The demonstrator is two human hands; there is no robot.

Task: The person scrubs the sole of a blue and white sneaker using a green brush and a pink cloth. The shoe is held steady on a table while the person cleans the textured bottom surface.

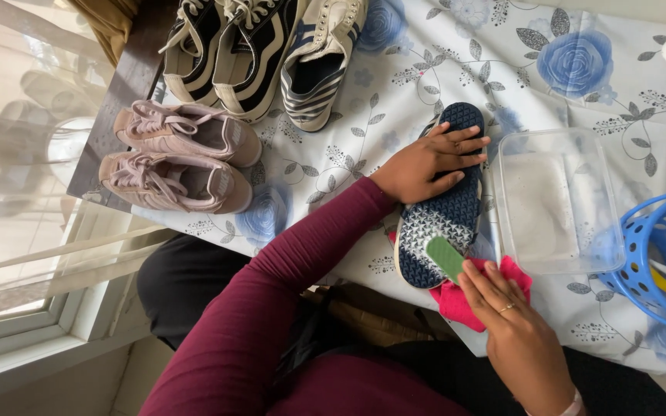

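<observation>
1. Left hand [425,163] lies flat with fingers spread across the upturned sole of a navy-and-white shoe [442,208], pinning it to the table, apparently so it cannot slide.
2. Right hand [512,323], a ring on one finger, closes around a small green brush [446,256] and presses its head on the heel end of the sole, the part nearest the person.
3. Shoe lies sole-up and lengthwise away from the person, near the table's front edge; a pink cloth [456,302] is bunched under its heel and beneath the right hand, probably to catch drips.
4. Just to the right stands a clear plastic tub [553,202], close enough for the brush to reach; what it holds cannot be told.
5. Beyond it, at the frame's right edge, a blue perforated basket [645,254] holds yellow-handled items.
6. Well apart to the left, pink sneakers [179,158], black-and-white sneakers [229,54] and a striped shoe [321,62] sit together on the blue-rose tablecloth [564,69].
</observation>
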